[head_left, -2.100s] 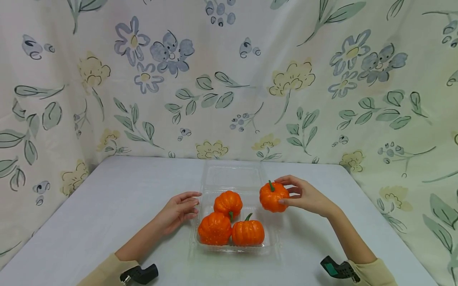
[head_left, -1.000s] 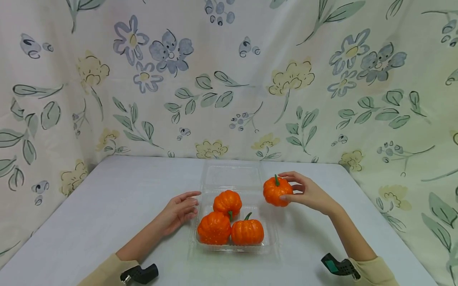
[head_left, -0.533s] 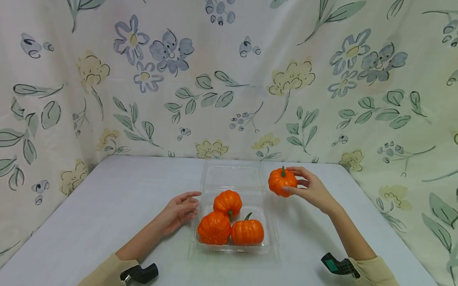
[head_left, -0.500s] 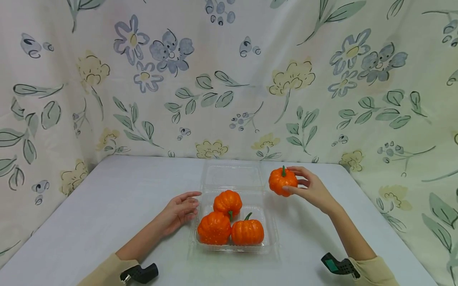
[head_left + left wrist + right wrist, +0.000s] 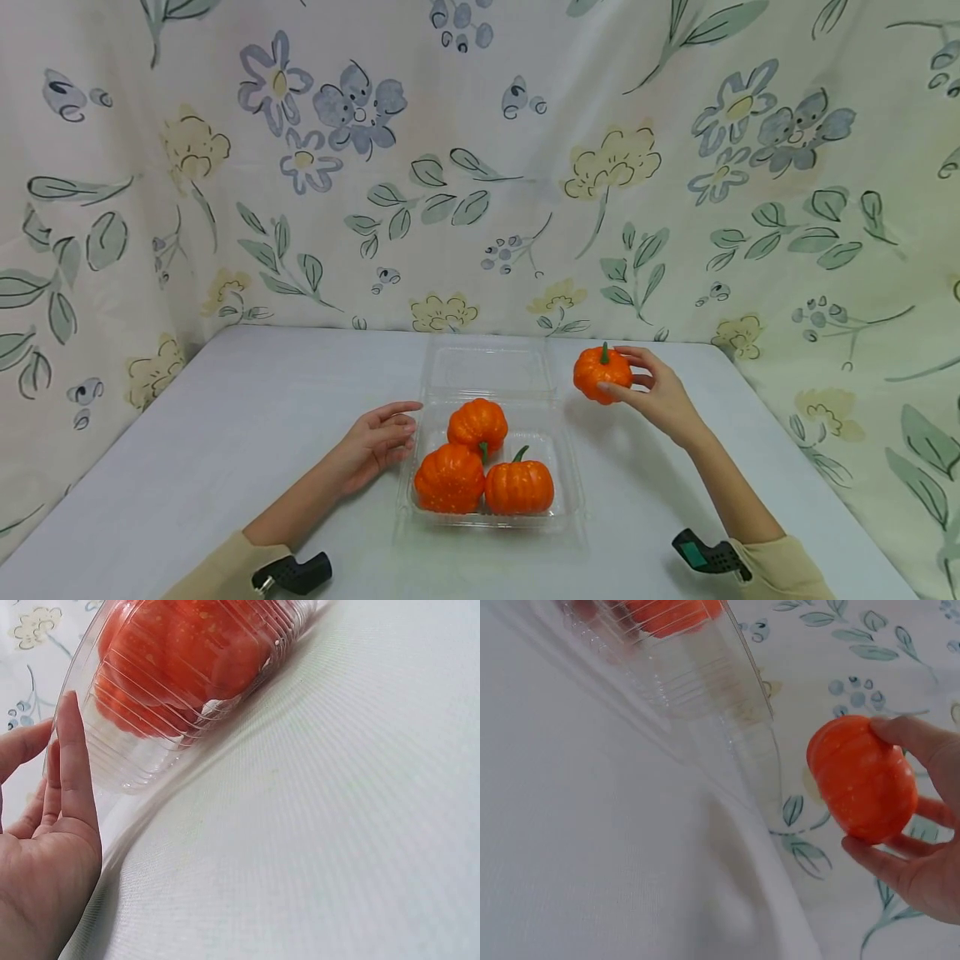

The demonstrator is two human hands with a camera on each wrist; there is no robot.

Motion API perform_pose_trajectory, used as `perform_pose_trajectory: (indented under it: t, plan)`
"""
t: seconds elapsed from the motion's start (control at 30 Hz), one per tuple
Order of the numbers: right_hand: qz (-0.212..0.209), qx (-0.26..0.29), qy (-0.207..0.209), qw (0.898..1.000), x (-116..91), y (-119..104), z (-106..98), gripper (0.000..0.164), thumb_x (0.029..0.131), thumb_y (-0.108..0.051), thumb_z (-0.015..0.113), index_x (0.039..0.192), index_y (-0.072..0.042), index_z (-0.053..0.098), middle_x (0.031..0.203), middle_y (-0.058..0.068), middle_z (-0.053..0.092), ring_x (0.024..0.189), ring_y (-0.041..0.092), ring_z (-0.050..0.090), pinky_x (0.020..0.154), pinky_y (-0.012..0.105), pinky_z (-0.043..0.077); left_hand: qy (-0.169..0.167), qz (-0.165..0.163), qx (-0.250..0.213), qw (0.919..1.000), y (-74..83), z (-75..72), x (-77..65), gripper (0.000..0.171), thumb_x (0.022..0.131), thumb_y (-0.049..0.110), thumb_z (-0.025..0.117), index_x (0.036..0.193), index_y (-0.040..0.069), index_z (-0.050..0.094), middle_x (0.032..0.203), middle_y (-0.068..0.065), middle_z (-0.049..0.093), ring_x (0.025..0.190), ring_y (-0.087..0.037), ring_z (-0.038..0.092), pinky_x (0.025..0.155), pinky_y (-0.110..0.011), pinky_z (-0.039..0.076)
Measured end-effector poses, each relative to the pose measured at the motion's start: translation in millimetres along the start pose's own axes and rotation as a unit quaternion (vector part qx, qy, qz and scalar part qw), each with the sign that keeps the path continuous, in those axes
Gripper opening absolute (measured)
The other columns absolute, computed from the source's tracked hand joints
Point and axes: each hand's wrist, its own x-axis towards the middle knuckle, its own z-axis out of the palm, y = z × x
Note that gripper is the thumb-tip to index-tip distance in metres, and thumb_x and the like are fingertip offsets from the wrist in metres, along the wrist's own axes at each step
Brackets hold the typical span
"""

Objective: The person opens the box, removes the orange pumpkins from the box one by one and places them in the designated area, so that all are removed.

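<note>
Between the thumb and fingers of my right hand is a small orange pumpkin with a green stem, held up to the right of a clear plastic clamshell box. The right wrist view shows that pumpkin pinched above the table, with a shadow below. Three more orange pumpkins sit in the box: one at the back, one front left, one front right. My left hand has its fingers extended at the box's left rim; in the left wrist view the fingers lie against the clear wall.
The box's clear lid is folded back flat behind it on the white table. A floral curtain hangs behind the table and at its sides. Black wrist cameras sit at both sleeves.
My right hand has carried its pumpkin from over the box's right side farther right and back, away from the box. The left hand and the other pumpkins have stayed put.
</note>
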Motion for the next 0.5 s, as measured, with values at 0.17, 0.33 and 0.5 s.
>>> perform_pose_trajectory:
  t: [0.17, 0.33, 0.5]
  plan:
    - [0.018, -0.009, 0.010, 1.000, 2, 4, 2, 0.069, 0.098, -0.026, 0.076, 0.155, -0.005, 0.043, 0.154, 0.030, 0.046, 0.128, 0.050, 0.057, 0.094, 0.044, 0.062, 0.002, 0.001, -0.001, 1.0000, 0.3, 0.3, -0.7, 0.029, 0.106, 0.002, 0.056, 0.132, 0.015, 0.062, 0.100, 0.003, 0.065, 0.080, -0.007, 0.068, 0.079, -0.021, 0.062]
    - [0.030, -0.013, 0.018, 0.999, 3, 11, 4, 0.070, 0.099, -0.029, 0.075, 0.155, -0.004, 0.043, 0.154, 0.031, 0.045, 0.128, 0.051, 0.056, 0.095, 0.046, 0.062, 0.001, 0.004, -0.002, 1.0000, 1.6, 0.9, -2.7, 0.029, 0.106, 0.003, 0.056, 0.133, 0.014, 0.062, 0.100, 0.003, 0.065, 0.081, -0.007, 0.068, 0.080, -0.020, 0.062]
    - [0.038, -0.015, 0.025, 0.999, 5, 19, 6, 0.070, 0.098, -0.029, 0.076, 0.154, -0.004, 0.043, 0.153, 0.031, 0.046, 0.126, 0.050, 0.058, 0.094, 0.043, 0.062, -0.004, 0.007, -0.004, 1.0000, 1.3, 1.3, -2.8, 0.029, 0.107, 0.003, 0.056, 0.132, 0.016, 0.063, 0.101, 0.004, 0.065, 0.082, -0.007, 0.068, 0.080, -0.020, 0.061]
